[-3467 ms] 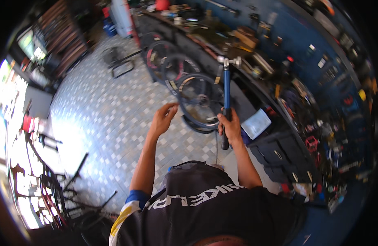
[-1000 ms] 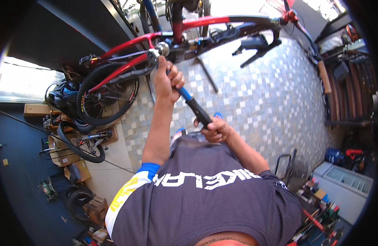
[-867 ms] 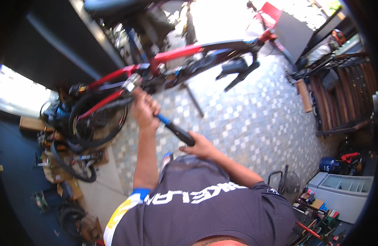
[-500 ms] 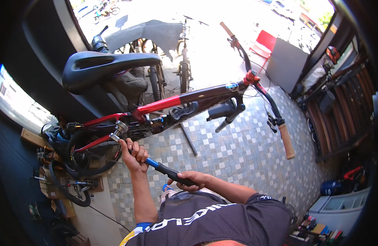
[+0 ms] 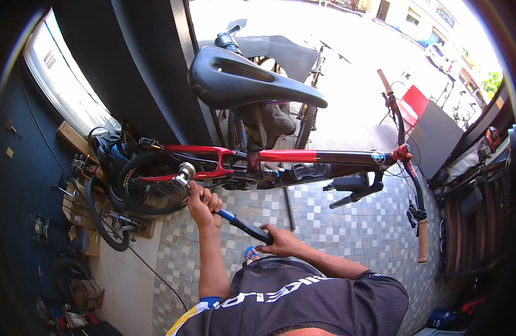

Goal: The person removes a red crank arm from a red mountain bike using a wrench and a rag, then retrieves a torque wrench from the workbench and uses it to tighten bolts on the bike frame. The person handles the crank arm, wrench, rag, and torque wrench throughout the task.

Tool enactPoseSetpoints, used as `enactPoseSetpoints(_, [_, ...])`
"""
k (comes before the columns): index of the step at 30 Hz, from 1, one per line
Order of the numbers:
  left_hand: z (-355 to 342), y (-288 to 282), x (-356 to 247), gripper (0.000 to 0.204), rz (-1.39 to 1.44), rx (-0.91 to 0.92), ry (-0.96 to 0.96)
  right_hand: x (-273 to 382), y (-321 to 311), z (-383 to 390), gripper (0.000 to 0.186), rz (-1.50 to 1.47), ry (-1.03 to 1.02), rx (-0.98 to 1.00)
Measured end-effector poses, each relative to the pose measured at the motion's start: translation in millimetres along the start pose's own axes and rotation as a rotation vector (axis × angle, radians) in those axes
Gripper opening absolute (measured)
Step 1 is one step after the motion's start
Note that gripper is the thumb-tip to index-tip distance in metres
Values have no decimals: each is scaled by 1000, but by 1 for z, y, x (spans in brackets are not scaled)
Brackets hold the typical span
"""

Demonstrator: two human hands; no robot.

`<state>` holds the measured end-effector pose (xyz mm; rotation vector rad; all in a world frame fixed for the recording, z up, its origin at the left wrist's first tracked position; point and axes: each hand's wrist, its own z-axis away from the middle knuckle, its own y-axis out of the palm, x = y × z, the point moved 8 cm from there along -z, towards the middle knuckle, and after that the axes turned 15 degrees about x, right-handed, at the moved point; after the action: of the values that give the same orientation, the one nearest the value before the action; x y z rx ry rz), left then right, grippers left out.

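My left hand is closed around the upper shaft of a torque wrench, just below its silver head. A large round silver socket is fitted on that head. My right hand grips the lower end of the black handle, below a blue section. Beyond my hands stands a red and black bicycle frame with a black saddle and cork-coloured grips. In this view the socket overlaps the rear part of the frame; whether it touches anything there I cannot tell.
A bicycle wheel and cardboard boxes crowd the left wall. More bikes stand near the bright doorway. A red chair and grey panel are at far right, near a dark slatted wooden piece. The floor is tiled.
The view has turned left, so the bicycle sits farther right in it. My right hand has shifted toward the end of the wrench handle. Both hands still hold the torque wrench.
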<state>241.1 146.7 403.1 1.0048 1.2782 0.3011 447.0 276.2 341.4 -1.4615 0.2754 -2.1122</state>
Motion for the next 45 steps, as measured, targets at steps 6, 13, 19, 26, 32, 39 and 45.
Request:
enactPoseSetpoints(6, [-15,-31,0,39,195,184,32,-25,11,-51,62,-90,-56,150])
enactPoseSetpoints(13, [-20,-50,-11,38,13,-284,104,18,-27,-31,68,377,-222,-338])
enactPoseSetpoints(19, [-28,3,3,33,220,357,133,-31,-32,-49,52,-222,-69,278])
enactPoseSetpoints(26, [-13,60,29,34,-44,-123,311,-39,-114,5,57,267,-294,-89])
enactPoseSetpoints(32, [0,105,71,36,-53,-222,336,-74,-161,18,36,224,-170,-63])
enactPoseSetpoints(39, [27,129,59,35,229,570,262,-88,-86,32,40,-598,-186,961])
enactPoseSetpoints(45, [60,94,52,41,-129,-430,411,-60,-123,31,39,301,-402,-69])
